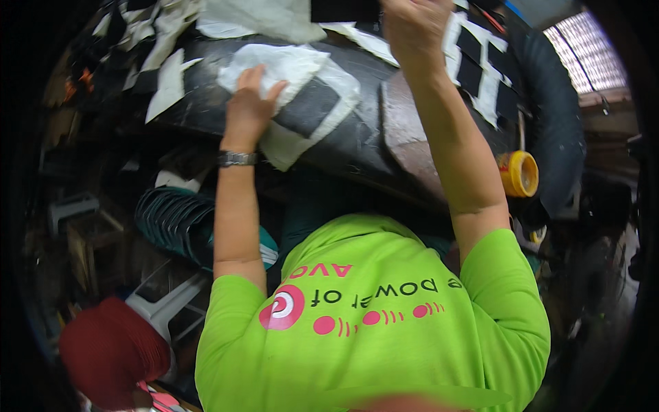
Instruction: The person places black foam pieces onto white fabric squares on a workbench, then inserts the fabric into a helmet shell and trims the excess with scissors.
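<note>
My left hand (250, 103) lies with fingers spread on a crumpled white sheet (274, 65), cloth or paper, on the dark work table (206, 103). Under and beside it, a second white piece (336, 113) surrounds a black four-sided area; whether that is an opening or a black patch I cannot tell. At the far edge of the view my right hand (419, 27) is raised, its fingers curled closed and partly cut off. What it holds, if anything, is hidden. Below my right forearm a flat brownish slab (412, 130) rests on the table.
White scraps (168, 89) lie at the far left, more white strips (489, 89) at the far right. A yellow jar (525, 175) stands right of my forearm, near a thick black roll (552, 117). Teal curved pieces (175, 223), a grey stool (165, 302) and dark red stacked pieces (113, 353) are at lower left.
</note>
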Available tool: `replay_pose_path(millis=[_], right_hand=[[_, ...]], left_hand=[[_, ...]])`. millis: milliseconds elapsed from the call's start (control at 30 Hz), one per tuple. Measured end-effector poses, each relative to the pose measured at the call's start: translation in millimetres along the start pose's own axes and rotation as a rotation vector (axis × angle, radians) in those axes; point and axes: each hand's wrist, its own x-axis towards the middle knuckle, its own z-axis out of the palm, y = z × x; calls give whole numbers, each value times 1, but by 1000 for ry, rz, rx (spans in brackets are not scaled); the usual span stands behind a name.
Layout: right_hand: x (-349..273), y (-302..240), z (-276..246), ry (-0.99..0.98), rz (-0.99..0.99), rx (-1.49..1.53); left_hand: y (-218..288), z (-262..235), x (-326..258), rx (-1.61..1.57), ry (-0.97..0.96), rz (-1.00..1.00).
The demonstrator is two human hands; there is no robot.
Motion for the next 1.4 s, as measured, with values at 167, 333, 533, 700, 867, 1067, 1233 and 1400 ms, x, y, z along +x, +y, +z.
replay_pose_path(millis=[167, 333, 533, 700, 867, 1067, 1233, 1400], right_hand=[[-96, -61, -110, 214, 212, -417], [-191, -115, -160, 170, 552, -930], [-215, -140, -161, -102, 504, -1562], [-187, -187, -206, -10, 122, -1623], [-183, -195, -257, -234, 348, -2012], [-178, -200, -267, -92, 260, -2012], [-194, -219, -240, -24, 237, -2137], [-206, -237, -204, -104, 417, -2022]], left_hand=[[-9, -10, -5, -340, 18, -112], [25, -22, -8, -263, 325, -10], [138, -5, -29, -580, 20, 287], [200, 25, -58, -405, -432, 753], [203, 38, -76, -236, -677, 810], [198, 37, -81, -287, -629, 803], [191, 37, -79, -352, -579, 830], [185, 39, -73, -468, -425, 840]])
